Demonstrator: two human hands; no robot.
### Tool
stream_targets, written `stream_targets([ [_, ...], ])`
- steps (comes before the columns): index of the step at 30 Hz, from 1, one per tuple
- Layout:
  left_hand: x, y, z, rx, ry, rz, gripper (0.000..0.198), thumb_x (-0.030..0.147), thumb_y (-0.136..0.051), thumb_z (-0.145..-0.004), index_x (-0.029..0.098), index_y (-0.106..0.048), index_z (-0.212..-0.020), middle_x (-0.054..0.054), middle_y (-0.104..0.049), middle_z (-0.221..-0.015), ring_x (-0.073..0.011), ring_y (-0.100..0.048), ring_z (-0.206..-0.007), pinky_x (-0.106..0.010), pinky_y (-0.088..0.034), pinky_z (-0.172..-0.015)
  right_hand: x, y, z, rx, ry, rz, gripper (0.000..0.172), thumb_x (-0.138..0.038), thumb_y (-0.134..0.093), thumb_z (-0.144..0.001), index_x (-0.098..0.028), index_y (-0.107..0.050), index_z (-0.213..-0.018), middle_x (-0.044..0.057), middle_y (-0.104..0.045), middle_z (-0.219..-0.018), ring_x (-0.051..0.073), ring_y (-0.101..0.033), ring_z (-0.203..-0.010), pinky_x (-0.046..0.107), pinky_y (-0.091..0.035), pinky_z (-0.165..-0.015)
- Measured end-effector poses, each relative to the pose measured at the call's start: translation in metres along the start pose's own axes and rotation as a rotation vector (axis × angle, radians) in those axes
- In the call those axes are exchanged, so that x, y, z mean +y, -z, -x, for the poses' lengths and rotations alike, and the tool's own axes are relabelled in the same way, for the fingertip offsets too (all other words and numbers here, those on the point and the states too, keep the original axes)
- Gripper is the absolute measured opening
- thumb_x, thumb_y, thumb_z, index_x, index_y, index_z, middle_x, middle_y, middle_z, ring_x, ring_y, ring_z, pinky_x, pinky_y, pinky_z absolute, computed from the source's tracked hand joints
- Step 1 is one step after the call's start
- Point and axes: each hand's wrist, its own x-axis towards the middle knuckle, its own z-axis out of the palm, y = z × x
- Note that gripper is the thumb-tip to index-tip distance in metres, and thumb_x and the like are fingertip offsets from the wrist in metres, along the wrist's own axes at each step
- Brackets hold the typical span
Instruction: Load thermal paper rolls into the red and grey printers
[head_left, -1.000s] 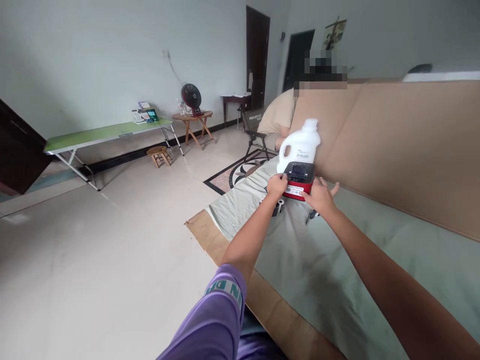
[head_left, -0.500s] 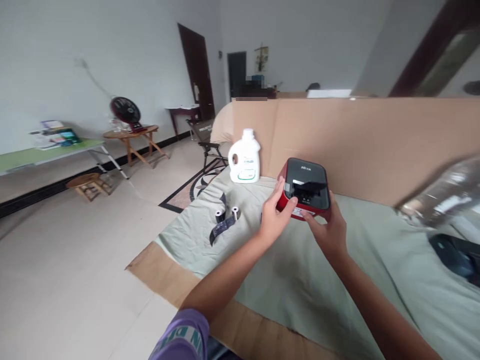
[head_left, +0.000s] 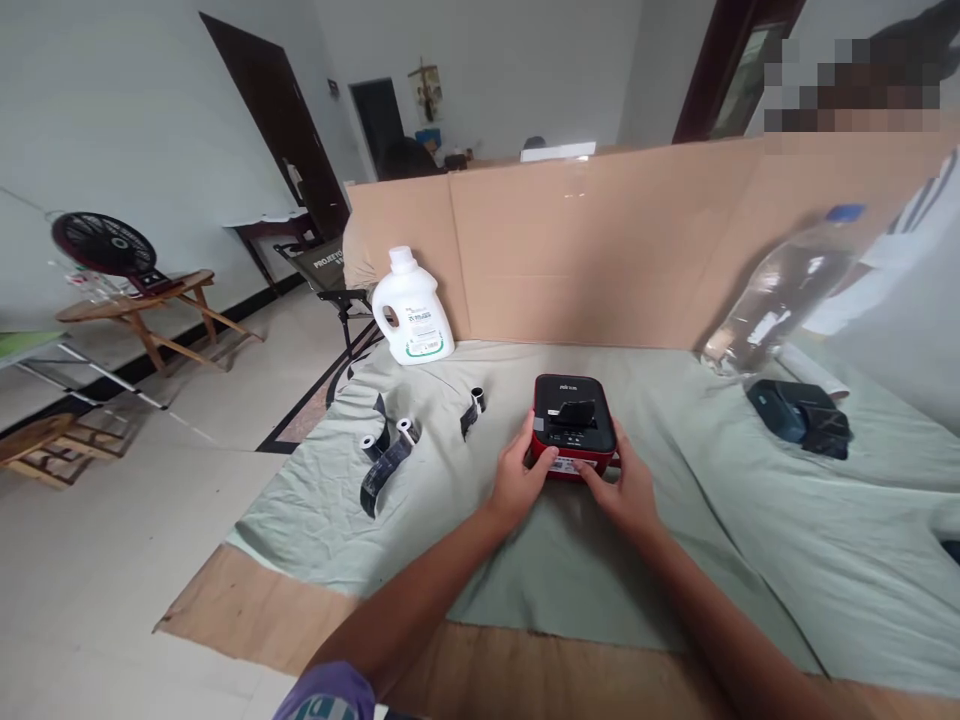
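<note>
A small box-shaped printer (head_left: 574, 395), red at the sides with a black top, sits low over the green cloth; whether it fully touches the cloth I cannot tell. A short black strip (head_left: 576, 413) sticks up from its top. My left hand (head_left: 519, 475) grips the near left corner, thumb on the front face by a white label. Around the near right corner is my right hand (head_left: 628, 490), its thumb also on the front. To the left lie paper rolls (head_left: 406, 431) with dark printed strips trailing off, and a smaller roll (head_left: 477, 397) nearer the printer.
A white detergent jug (head_left: 416, 310) stands at the back left before an upright cardboard panel (head_left: 585, 260). At right are a large clear bottle (head_left: 784, 290) with a blue cap and a dark object (head_left: 799, 415). Wooden board (head_left: 277, 605) borders the cloth's front. A person's head is beyond the panel.
Both hands have lowered the printer towards the cloth, and its top is tilted differently. The view has turned right, showing the bottle fully and the smaller roll.
</note>
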Motion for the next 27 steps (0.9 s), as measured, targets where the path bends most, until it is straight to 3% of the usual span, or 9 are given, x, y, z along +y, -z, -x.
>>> stream_targets([
  [8, -0.005, 0.009, 0.003, -0.029, 0.023, -0.016, 0.069, 0.039, -0.063, -0.092, 0.025, -0.037, -0.155, -0.007, -0.048, -0.153, -0.0251, -0.056, -0.132, -0.043, -0.047, -0.113, -0.002, -0.002, 0.007, -0.001, 0.003, -0.006, 0.088, -0.05, -0.068, -0.084, -0.022, -0.028, -0.158, 0.015, -0.053, -0.145, 0.034, -0.059, -0.123, 0.051, -0.052, -0.1],
  [13, -0.002, 0.014, 0.0, -0.018, -0.054, -0.106, 0.042, 0.037, -0.065, -0.091, 0.026, -0.063, -0.13, -0.006, -0.049, -0.152, -0.0259, -0.056, -0.132, -0.042, -0.052, -0.109, -0.007, -0.001, 0.008, 0.026, 0.004, -0.008, 0.088, -0.05, -0.068, -0.083, -0.022, -0.029, -0.157, 0.016, -0.045, -0.153, 0.036, -0.05, -0.135, 0.054, -0.047, -0.106],
  [21, 0.003, 0.018, -0.001, -0.035, -0.031, -0.109, 0.036, 0.036, -0.066, -0.089, 0.027, -0.061, -0.123, -0.006, -0.048, -0.153, -0.0264, -0.059, -0.127, -0.039, -0.058, -0.096, -0.003, 0.012, 0.002, -0.015, 0.004, -0.088, 0.055, -0.044, -0.047, -0.098, -0.028, -0.043, -0.15, 0.01, -0.04, -0.157, 0.031, -0.044, -0.141, 0.047, -0.052, -0.1],
  [25, -0.003, 0.018, -0.007, -0.036, 0.017, -0.085, 0.022, 0.036, -0.051, -0.098, 0.026, -0.064, -0.113, -0.004, -0.053, -0.148, -0.0236, -0.062, -0.123, -0.036, -0.056, -0.096, -0.004, 0.016, -0.001, -0.042, 0.023, -0.049, 0.055, -0.044, -0.041, -0.099, -0.029, -0.041, -0.152, 0.008, -0.042, -0.156, 0.029, -0.045, -0.14, 0.047, -0.048, -0.105],
  [27, -0.006, 0.017, -0.009, -0.032, 0.04, -0.075, 0.025, 0.035, -0.044, -0.101, 0.025, -0.065, -0.106, -0.003, -0.058, -0.144, -0.0222, -0.064, -0.118, -0.036, -0.055, -0.096, -0.005, 0.018, -0.007, -0.06, 0.027, -0.032, 0.057, -0.045, -0.039, -0.1, -0.028, -0.038, -0.154, 0.008, -0.044, -0.155, 0.029, -0.046, -0.139, 0.047, -0.045, -0.108],
])
